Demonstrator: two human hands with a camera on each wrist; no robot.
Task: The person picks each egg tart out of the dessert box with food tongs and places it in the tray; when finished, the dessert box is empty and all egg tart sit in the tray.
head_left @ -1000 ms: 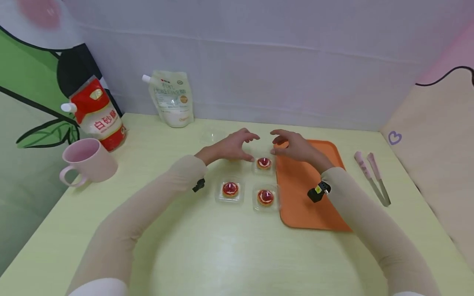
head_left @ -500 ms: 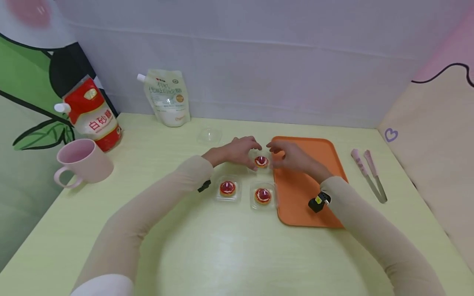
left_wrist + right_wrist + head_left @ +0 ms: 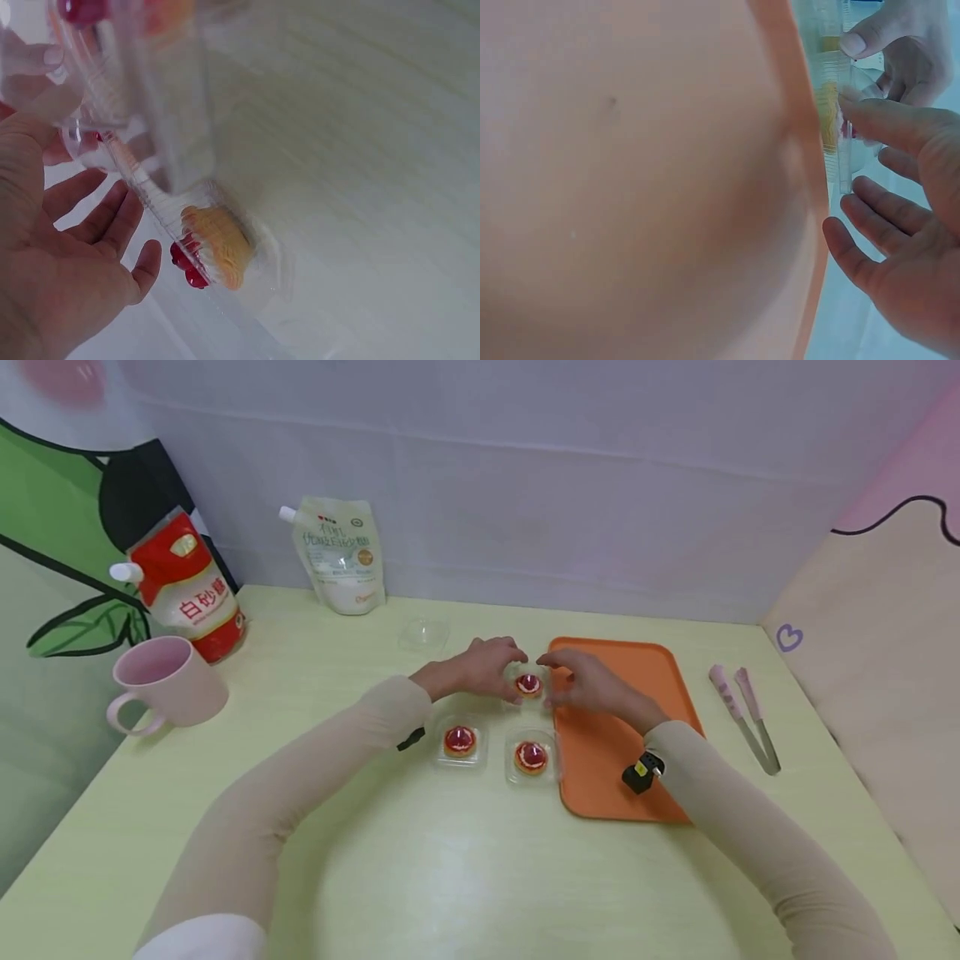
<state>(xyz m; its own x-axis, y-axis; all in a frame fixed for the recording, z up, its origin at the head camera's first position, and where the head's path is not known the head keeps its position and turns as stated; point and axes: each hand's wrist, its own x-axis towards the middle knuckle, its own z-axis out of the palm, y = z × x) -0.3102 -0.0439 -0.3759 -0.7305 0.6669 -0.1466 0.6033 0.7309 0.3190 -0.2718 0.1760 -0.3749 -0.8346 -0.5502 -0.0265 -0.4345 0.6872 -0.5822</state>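
A round red-topped tart in a clear plastic box [image 3: 528,684] lies between my hands, beside the tray. My left hand [image 3: 483,668] grips the box's left side. From the right, my right hand [image 3: 588,681] holds its other side, with the thumb [image 3: 885,120] against the clear edge in the right wrist view. Nearer to me are two more boxed tarts, one at left [image 3: 460,742] and one at right [image 3: 531,758]. In the left wrist view, the left hand [image 3: 67,247] is beside clear boxes, some blurred. The far fingertips are partly hidden.
An orange tray [image 3: 626,785] lies under the right forearm. Two pink-handled knives [image 3: 746,718] are to its right. A clear plastic piece [image 3: 423,635] lies at the back. A pink mug [image 3: 168,681], a red sugar pouch [image 3: 191,589] and a pale pouch [image 3: 341,556] stand at left.
Both hands have come in from above the far boxed tart to its two sides and closed in on it. The view has shifted slightly; the other boxes stay put.
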